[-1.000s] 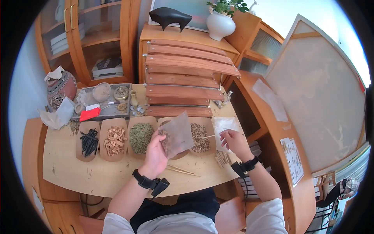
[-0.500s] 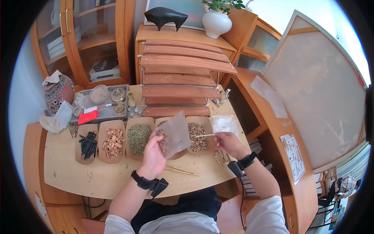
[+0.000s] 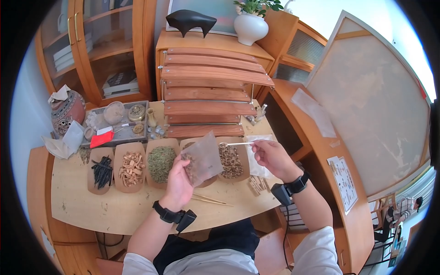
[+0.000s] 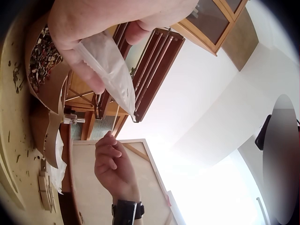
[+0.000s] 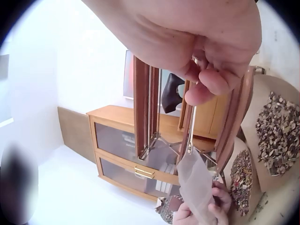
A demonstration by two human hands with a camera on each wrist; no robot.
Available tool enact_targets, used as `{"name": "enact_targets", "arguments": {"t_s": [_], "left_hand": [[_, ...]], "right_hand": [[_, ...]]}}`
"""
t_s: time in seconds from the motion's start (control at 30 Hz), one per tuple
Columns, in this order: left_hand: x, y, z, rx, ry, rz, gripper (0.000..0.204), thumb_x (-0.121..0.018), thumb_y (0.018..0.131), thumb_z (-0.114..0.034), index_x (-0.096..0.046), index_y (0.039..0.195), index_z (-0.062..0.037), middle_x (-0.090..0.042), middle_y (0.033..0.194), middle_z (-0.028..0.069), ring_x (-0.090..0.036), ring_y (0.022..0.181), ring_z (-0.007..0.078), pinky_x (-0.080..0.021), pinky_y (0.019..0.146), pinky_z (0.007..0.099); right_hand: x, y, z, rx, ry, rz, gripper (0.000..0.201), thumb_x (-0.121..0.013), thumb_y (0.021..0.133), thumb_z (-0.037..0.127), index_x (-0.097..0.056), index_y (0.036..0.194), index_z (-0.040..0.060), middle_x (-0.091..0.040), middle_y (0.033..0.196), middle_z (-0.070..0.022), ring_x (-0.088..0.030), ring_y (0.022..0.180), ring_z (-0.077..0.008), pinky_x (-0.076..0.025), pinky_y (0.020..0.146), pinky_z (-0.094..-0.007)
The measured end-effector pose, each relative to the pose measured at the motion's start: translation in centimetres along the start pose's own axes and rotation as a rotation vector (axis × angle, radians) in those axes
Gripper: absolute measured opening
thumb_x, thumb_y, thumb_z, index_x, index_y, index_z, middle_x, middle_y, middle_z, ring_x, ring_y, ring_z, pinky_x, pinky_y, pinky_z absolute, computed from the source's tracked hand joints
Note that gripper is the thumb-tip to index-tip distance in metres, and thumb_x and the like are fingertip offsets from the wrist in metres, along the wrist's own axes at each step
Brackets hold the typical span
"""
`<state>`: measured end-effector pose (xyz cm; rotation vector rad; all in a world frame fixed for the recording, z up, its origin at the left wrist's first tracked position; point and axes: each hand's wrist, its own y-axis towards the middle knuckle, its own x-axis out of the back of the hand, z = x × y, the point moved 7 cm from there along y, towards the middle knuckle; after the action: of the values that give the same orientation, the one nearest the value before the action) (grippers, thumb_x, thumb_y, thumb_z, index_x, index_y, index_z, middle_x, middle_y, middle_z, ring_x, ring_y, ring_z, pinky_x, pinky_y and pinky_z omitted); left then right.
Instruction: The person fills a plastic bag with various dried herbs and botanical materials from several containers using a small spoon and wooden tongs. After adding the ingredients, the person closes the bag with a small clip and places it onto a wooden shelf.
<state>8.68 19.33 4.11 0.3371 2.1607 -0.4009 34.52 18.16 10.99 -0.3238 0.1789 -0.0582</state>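
My left hand [image 3: 178, 183] holds a translucent pouch [image 3: 205, 158] upright by its lower left side, with brownish bits showing inside. A thin long-handled spoon [image 3: 238, 144] is pinched between the thumb and fingers of my right hand [image 3: 271, 158]. Its small bowl [image 5: 190, 150] lies right at the pouch's upper edge in the right wrist view. Below the spoon stands a paper tray [image 3: 246, 169] of brown-and-pale chopped bits [image 3: 231, 165]. Another tray, with colourful dried bits [image 5: 241, 183], is mostly hidden behind the pouch in the head view.
To the left stand trays of green dried herb [image 3: 160, 164], tan chips [image 3: 132, 166] and black strips [image 3: 102, 172]. Thin wooden sticks [image 3: 211, 200] lie in front. A slatted wooden rack [image 3: 208, 107] stands behind, a grey tray [image 3: 123, 133] of small vessels at back left, short wooden pieces [image 3: 259, 185] at right.
My right hand has lifted the spoon from the chopped bits in the right-hand tray and brought it level, up towards the pouch's top. My left hand keeps holding the pouch in much the same place.
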Motion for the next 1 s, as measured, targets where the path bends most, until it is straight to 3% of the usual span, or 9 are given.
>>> {"name": "enact_targets", "arguments": {"t_s": [0.23,0.33,0.4,0.57,0.7,0.83,0.93,1.0], "left_hand": [[0.1,0.1,0.0,-0.003,-0.013,0.003,0.045,-0.045,0.094,-0.016,-0.044,0.139,-0.0100,-0.055,0.135,0.0077,-0.056,0.126,0.0246,-0.050,0.105,0.0468],[-0.2,-0.2,-0.1,0.002,0.000,0.028,0.052,-0.045,0.094,-0.019,-0.042,0.144,-0.0092,-0.052,0.143,0.0062,-0.051,0.133,0.0228,-0.041,0.112,0.0430],[0.2,-0.1,0.0,0.000,-0.009,0.021,0.051,-0.046,0.094,-0.019,-0.042,0.144,-0.0094,-0.052,0.142,0.0061,-0.051,0.132,0.0231,-0.041,0.112,0.0439],[0.6,0.2,0.2,-0.011,-0.020,-0.001,0.048,-0.046,0.093,-0.019,-0.044,0.141,-0.0099,-0.053,0.139,0.0060,-0.052,0.131,0.0233,-0.043,0.111,0.0445],[0.5,0.1,0.2,-0.006,-0.019,-0.011,0.048,-0.047,0.093,-0.018,-0.045,0.140,-0.0100,-0.055,0.138,0.0063,-0.053,0.129,0.0231,-0.044,0.110,0.0439],[0.4,0.1,0.3,0.014,-0.006,-0.011,0.049,-0.047,0.093,-0.019,-0.045,0.141,-0.0099,-0.055,0.138,0.0066,-0.054,0.129,0.0230,-0.044,0.110,0.0429],[0.2,0.1,0.1,0.004,-0.028,0.000,0.046,-0.046,0.093,-0.015,-0.045,0.138,-0.0109,-0.055,0.135,0.0068,-0.056,0.125,0.0244,-0.049,0.105,0.0479],[-0.2,-0.1,-0.1,0.004,-0.001,-0.005,0.049,-0.046,0.093,-0.018,-0.044,0.141,-0.0094,-0.055,0.138,0.0067,-0.054,0.128,0.0232,-0.046,0.108,0.0437]], "right_hand": [[-4.2,-2.5,2.0,0.227,-0.405,-0.054,0.027,-0.050,0.106,0.020,-0.066,0.102,-0.0025,-0.065,0.087,-0.0044,-0.062,0.066,-0.0088,-0.045,0.053,-0.0219],[-2.2,-2.4,1.8,0.294,-0.318,-0.102,0.027,-0.051,0.105,0.019,-0.066,0.102,-0.0026,-0.065,0.086,-0.0050,-0.062,0.064,-0.0098,-0.044,0.051,-0.0219],[0.2,-1.9,1.8,0.288,-0.358,-0.178,0.027,-0.051,0.104,0.020,-0.066,0.104,-0.0023,-0.066,0.087,-0.0039,-0.062,0.062,-0.0076,-0.042,0.050,-0.0200],[5.6,0.2,-1.5,0.240,-0.620,-0.265,0.028,-0.050,0.103,0.017,-0.066,0.102,-0.0056,-0.065,0.080,-0.0065,-0.064,0.062,-0.0129,-0.047,0.055,-0.0259],[5.5,0.6,-3.8,0.208,-0.696,-0.227,0.027,-0.051,0.103,0.017,-0.066,0.103,-0.0045,-0.065,0.081,-0.0055,-0.063,0.062,-0.0123,-0.046,0.054,-0.0251],[4.9,1.8,-6.9,0.026,-0.472,-0.180,0.024,-0.052,0.103,0.018,-0.066,0.100,-0.0007,-0.064,0.082,-0.0040,-0.061,0.061,-0.0100,-0.044,0.049,-0.0232],[4.9,2.5,-8.4,-0.063,-0.311,-0.132,0.023,-0.053,0.103,0.019,-0.065,0.095,0.0006,-0.064,0.082,-0.0029,-0.061,0.061,-0.0097,-0.045,0.049,-0.0234],[4.6,2.3,-8.3,-0.073,-0.251,-0.133,0.023,-0.053,0.103,0.019,-0.064,0.093,0.0013,-0.063,0.081,-0.0024,-0.061,0.061,-0.0098,-0.045,0.050,-0.0235]]}}
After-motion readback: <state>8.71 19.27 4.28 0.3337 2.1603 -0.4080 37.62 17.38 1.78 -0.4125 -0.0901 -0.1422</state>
